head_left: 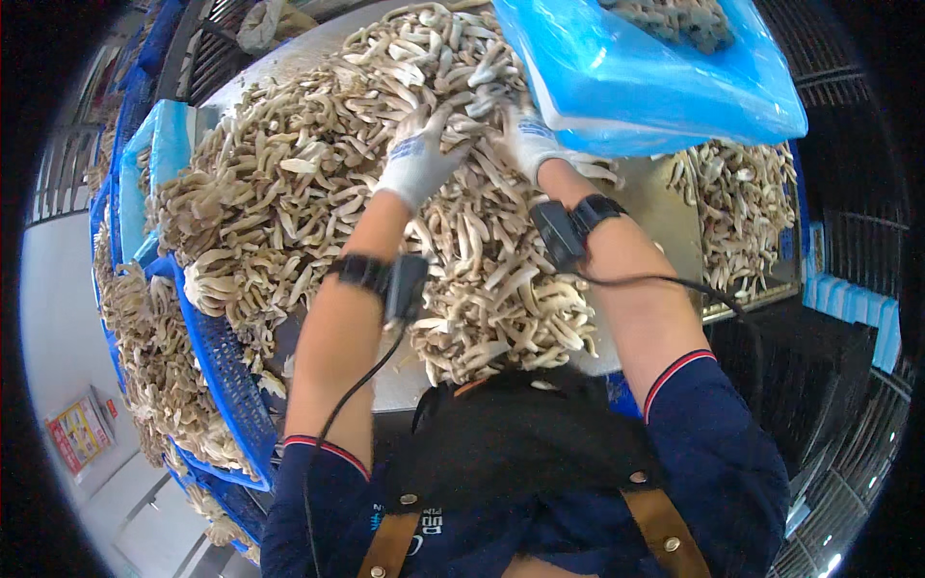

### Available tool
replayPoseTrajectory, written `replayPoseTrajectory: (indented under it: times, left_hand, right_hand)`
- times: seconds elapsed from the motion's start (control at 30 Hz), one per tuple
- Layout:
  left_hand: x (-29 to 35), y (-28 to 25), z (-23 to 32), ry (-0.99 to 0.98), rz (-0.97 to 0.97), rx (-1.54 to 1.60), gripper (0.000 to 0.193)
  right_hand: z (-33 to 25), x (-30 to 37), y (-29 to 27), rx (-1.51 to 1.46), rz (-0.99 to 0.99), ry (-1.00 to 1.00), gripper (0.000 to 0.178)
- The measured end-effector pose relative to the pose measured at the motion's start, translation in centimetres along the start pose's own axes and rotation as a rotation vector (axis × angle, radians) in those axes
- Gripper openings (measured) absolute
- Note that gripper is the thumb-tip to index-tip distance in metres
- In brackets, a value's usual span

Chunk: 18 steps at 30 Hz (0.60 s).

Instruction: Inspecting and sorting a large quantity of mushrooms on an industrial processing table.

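Observation:
My left hand (419, 157), in a white knit glove with blue print, reaches into a large heap of long, pale brown mushrooms (318, 183) on a metal table. Its thumb stands apart from its fingers, which lie against the mushrooms with nothing seen gripped. My right hand (530, 143), gloved the same way, is at the far middle of the heap, beside a box lined with blue plastic film (655, 82). Motion smears its fingers, and whether they hold a mushroom does not show. More mushrooms lie between my forearms, near the table's front edge.
Mushroom-filled blue plastic crates (226, 380) stand along the left. A smaller blue-lined box (145, 178) sits at the heap's left edge. Another mushroom pile (737, 207) lies at the right. Cables (674, 281) run from the devices strapped to my wrists.

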<state>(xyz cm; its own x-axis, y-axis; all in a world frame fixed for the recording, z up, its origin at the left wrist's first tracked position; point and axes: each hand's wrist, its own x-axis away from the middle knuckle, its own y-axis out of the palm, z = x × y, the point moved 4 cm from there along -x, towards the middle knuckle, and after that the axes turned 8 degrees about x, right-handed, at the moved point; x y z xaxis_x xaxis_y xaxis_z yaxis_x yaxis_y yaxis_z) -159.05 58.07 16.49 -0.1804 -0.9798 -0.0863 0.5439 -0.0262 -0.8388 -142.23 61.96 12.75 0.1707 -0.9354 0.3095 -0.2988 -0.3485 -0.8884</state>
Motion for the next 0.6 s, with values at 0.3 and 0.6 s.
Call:
replayPoseTrajectory:
  times: [0.3,0.6]
  left_hand:
    - [8.0,3.0,3.1,0.057,-0.331,0.088,0.044]
    - [25.0,-1.2,4.4,-0.008,-0.171,0.293,0.034]
  right_hand:
    - [-0.3,8.5,1.3,0.2,-0.312,-0.321,0.064]
    - [0.7,21.3,0.5,-0.037,-0.644,-0.748,0.058]
